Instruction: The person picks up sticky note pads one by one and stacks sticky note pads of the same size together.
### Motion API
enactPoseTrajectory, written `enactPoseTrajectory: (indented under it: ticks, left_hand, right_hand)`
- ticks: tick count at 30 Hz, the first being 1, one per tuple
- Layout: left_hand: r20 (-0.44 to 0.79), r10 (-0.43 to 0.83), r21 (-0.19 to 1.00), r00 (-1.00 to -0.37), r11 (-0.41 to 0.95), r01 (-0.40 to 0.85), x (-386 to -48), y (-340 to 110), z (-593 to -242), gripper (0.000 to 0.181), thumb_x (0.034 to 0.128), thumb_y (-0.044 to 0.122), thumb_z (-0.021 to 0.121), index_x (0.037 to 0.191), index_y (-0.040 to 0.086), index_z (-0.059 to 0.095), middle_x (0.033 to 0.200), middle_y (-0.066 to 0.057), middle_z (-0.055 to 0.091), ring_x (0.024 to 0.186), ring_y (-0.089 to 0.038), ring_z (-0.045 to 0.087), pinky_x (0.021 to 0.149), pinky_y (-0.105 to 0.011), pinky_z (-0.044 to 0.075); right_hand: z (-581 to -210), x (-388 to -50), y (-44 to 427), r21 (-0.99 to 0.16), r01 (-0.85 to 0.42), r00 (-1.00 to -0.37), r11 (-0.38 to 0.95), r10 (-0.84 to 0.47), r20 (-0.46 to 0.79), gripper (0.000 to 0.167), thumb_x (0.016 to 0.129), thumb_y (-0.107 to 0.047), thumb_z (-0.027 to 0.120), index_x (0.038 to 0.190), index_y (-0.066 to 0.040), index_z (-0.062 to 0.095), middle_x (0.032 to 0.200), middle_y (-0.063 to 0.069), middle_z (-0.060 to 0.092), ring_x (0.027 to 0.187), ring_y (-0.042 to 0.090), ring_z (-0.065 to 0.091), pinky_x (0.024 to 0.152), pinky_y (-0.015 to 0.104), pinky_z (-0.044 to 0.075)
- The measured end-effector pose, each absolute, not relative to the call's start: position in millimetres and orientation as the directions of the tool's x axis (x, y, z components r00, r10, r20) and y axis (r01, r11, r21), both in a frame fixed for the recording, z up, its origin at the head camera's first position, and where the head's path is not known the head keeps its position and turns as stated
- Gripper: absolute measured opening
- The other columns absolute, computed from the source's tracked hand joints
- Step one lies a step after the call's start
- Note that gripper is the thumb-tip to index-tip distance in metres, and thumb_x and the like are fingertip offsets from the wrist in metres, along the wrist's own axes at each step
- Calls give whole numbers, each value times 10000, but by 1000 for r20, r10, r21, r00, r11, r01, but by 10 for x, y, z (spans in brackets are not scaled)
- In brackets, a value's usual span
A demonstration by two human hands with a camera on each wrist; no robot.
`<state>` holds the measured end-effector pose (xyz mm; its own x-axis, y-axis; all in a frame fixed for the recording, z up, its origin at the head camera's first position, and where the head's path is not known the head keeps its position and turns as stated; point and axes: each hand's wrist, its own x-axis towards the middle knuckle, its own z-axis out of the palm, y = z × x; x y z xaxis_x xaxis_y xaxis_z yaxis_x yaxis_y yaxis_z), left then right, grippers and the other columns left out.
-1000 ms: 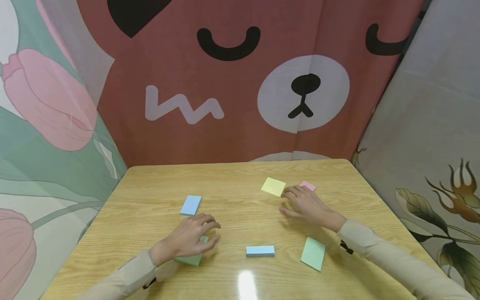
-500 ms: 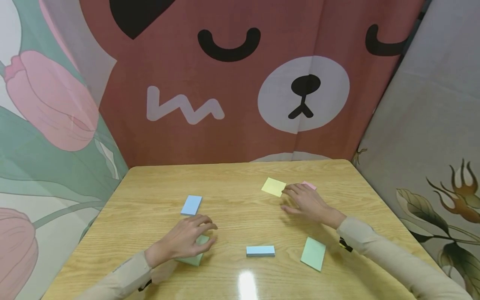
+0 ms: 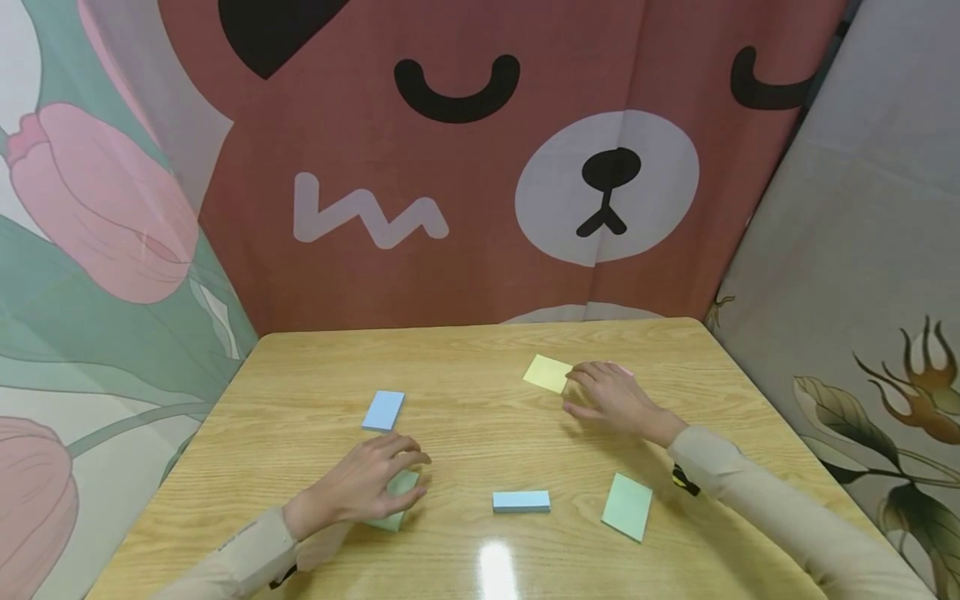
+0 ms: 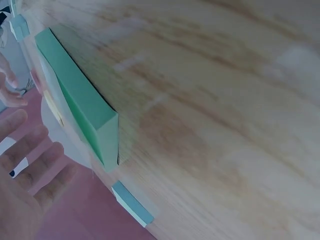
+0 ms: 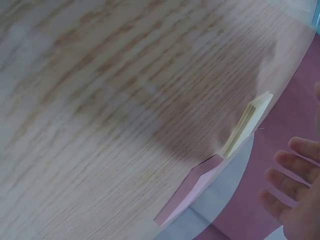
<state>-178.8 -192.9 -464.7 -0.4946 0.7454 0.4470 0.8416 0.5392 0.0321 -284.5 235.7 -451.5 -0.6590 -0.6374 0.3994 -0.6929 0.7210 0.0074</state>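
My left hand [image 3: 363,479] hovers over a green sticky note pad [image 3: 395,504], hiding part of it. In the left wrist view that green pad [image 4: 80,85] lies on the table, apart from the loosely spread fingers [image 4: 35,160]. My right hand [image 3: 618,400] is over the far right, beside a yellow sticky note pad [image 3: 547,372] and mostly covering a pink sticky note pad [image 3: 622,369]. From the right wrist, the pink pad [image 5: 187,190] and yellow pad [image 5: 247,122] lie close together, and the relaxed fingers [image 5: 287,185] hold neither.
A blue pad [image 3: 383,410] lies beyond my left hand. Near the front middle is a narrow light-blue pad [image 3: 521,502]. Another green pad [image 3: 627,507] lies at the right. Fabric curtains [image 3: 480,283] stand around the wooden table [image 3: 457,358].
My left hand has drifted slightly to the left over the green pad. The right hand has shifted a little farther away, covering more of the pink pad. The pads stay in place.
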Motion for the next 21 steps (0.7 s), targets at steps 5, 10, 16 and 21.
enactPoseTrajectory:
  ticks: [5,10,16,21]
  left_hand:
    - [436,747,28,-502,546,837,-1775,-1938,-4653,353,873,364,711,1136,128,688,1084,-10,649,974,-178,630,762,-339,555]
    - [421,753,35,-505,543,839,-1766,-1953,-4655,368,867,352,719,1157,128,678,1105,-3,639,992,-174,622,772,-354,555]
    - [411,757,36,-508,543,839,-1756,-1974,-4665,377,856,354,735,1155,132,677,1113,0,637,1004,-170,612,783,-358,551]
    - [381,756,35,-532,563,826,-1736,-2001,-4669,399,864,381,727,1174,136,672,1137,-6,637,1032,-177,607,812,-373,546]
  right_hand:
    - [-4530,-2890,2339,10,-675,-681,738,-628,378,552,909,-422,691,1236,18,633,1220,184,619,1132,369,578,976,547,437]
    - [-4545,-2927,2322,-13,-673,-692,740,-623,365,561,914,-424,685,1246,24,622,1229,190,612,1148,374,568,995,548,421]
    - [-4569,-2972,2304,-44,-670,-707,741,-620,340,572,924,-432,671,1263,24,609,1241,191,607,1156,376,562,995,547,422]
    - [-4598,-3010,2290,-51,-657,-729,752,-618,295,617,944,-481,627,1296,24,588,1278,198,589,1186,377,547,1000,544,422]
